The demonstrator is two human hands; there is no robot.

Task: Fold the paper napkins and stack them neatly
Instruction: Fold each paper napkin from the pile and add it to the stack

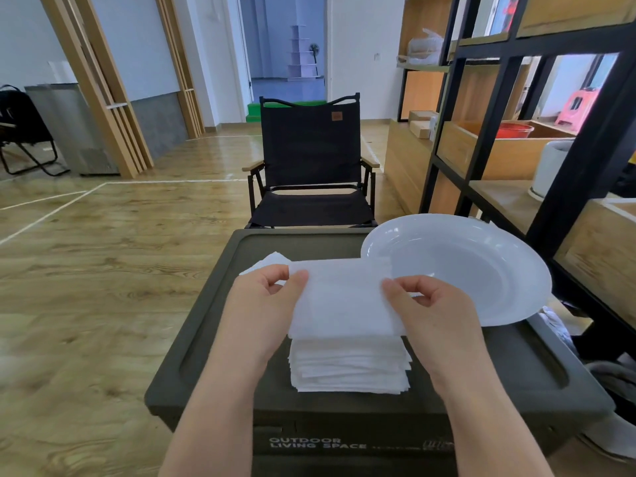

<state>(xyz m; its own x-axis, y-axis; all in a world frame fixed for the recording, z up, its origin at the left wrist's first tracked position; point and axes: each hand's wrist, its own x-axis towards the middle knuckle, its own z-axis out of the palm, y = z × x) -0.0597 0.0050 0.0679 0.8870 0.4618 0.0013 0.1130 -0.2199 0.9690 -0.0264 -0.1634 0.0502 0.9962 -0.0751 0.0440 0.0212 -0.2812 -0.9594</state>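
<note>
Mid-fold here: my left hand (266,290) and right hand (421,299) each pinch a napkin (344,297) end above the stack (349,368). Next I'd line up edges, probably.

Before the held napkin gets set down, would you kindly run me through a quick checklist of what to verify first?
1. Both hands have a grip on the napkin: ok. The left hand and right hand each pinch a top corner of the white paper napkin.
2. Napkin folded flat: cannot tell; it looks like a smooth rectangle, but its layers are not visible.
3. Landing spot free: ok. The white stack of folded paper napkins lies right below.
4. Stack neat: not ok; several edges jut out unevenly.
5. Round white plate out of the way: ok, it sits to the right of the stack.
6. Loose napkins behind the left hand: cannot tell, mostly hidden.
</note>
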